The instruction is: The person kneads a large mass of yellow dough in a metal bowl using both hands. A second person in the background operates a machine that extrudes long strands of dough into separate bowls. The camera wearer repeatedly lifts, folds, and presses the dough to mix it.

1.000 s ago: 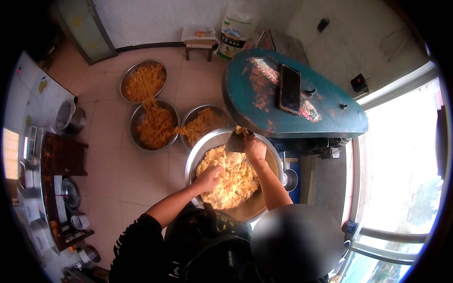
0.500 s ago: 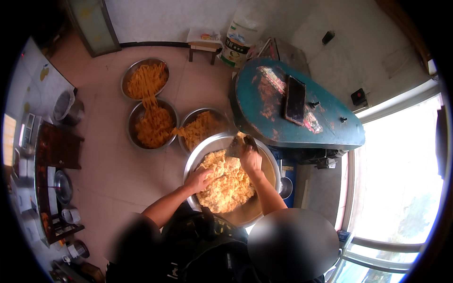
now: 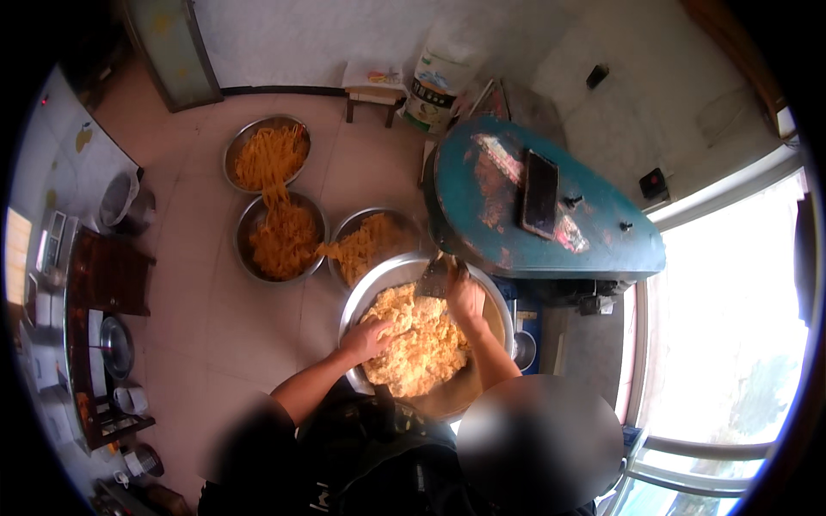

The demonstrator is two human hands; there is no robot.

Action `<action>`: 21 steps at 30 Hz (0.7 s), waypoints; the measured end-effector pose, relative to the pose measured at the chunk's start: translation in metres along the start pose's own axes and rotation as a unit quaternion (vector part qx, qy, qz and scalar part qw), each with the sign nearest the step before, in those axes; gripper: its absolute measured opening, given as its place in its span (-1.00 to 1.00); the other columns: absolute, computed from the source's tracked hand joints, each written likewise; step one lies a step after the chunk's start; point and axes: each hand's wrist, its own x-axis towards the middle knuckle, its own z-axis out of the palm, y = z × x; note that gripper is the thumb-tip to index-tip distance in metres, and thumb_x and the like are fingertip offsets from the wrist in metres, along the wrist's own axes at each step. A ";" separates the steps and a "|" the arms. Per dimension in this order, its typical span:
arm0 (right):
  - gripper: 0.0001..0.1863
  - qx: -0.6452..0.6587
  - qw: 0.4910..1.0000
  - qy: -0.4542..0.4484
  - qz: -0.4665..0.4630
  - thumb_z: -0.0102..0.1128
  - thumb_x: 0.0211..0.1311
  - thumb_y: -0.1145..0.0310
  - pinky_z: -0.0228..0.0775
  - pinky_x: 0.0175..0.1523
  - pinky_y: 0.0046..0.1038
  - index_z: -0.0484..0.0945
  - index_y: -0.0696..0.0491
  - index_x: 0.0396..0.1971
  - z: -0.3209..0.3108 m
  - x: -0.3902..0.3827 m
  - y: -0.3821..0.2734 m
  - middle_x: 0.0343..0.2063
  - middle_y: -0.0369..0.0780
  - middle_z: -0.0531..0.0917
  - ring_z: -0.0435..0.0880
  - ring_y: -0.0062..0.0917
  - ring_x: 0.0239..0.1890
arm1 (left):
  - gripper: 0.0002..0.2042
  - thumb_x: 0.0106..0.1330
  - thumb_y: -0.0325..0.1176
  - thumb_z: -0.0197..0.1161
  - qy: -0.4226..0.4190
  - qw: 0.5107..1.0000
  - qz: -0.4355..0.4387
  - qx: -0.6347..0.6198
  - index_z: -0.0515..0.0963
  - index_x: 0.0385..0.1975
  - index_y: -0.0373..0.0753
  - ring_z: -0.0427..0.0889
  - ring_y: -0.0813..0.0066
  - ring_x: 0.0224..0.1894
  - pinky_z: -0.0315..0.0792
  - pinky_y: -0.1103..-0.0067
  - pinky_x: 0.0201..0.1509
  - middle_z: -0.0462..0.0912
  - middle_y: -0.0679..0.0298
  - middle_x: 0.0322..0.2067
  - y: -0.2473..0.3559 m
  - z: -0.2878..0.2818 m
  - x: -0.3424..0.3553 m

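Observation:
A large steel bowl [image 3: 352, 304] holds pale yellow, crumbly dough [image 3: 417, 353]. My left hand [image 3: 366, 340] is in the left part of the bowl, its fingers curled into the dough, the fingertips partly hidden. My right hand [image 3: 466, 301] grips a dark, broad scraper [image 3: 432, 282] upright at the back right of the bowl, near a rounded teal machine housing [image 3: 469, 206]. A dark phone [image 3: 539, 193] lies on that housing.
Three steel bowls of orange noodle strips [image 3: 265, 157] [image 3: 281, 245] [image 3: 364, 248] stand on the tiled floor [image 3: 198, 327] behind the large bowl. A low stool [image 3: 372, 93] and white sack [image 3: 430, 90] are at the back wall, dark wooden furniture [image 3: 112, 271] at left, a bright window [image 3: 714, 310] at right.
The bowls and machine sit a little lower in the picture than in the earlier frames. My hands stay in much the same places in the large bowl, with only slight shifts.

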 end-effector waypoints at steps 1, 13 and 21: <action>-0.53 -0.006 1.000 -0.008 0.021 -0.05 0.49 0.02 0.59 -0.15 0.04 0.58 0.18 -0.24 -0.004 -0.008 -0.004 -0.47 0.16 0.70 0.74 0.09 -0.35 | -0.63 0.28 -0.23 0.38 0.007 1.000 0.004 -0.001 0.57 0.05 -0.14 0.61 0.05 -0.02 0.52 0.30 0.00 0.59 0.08 -0.11 -0.002 0.001 -0.002; -0.54 0.052 0.927 0.257 -0.268 -0.11 0.51 0.08 0.62 -0.14 0.00 0.61 0.12 0.04 -0.019 -0.005 -0.011 -0.32 0.09 0.75 0.75 0.05 -0.31 | -0.59 0.27 -0.32 0.33 -0.032 0.999 0.014 -0.032 0.49 0.11 -0.19 0.59 0.01 -0.02 0.50 0.27 0.05 0.52 0.06 -0.01 0.019 -0.008 0.005; -0.51 0.034 0.999 -0.003 -0.013 -0.14 0.48 0.04 0.60 -0.19 0.03 0.58 0.19 -0.17 -0.011 0.000 0.032 -0.46 0.13 0.71 0.75 0.05 -0.36 | -0.40 0.20 -0.59 0.16 0.005 0.989 0.137 -0.053 0.35 0.33 -0.27 0.48 -0.01 0.19 0.41 0.33 0.28 0.44 -0.03 0.18 0.081 -0.023 0.056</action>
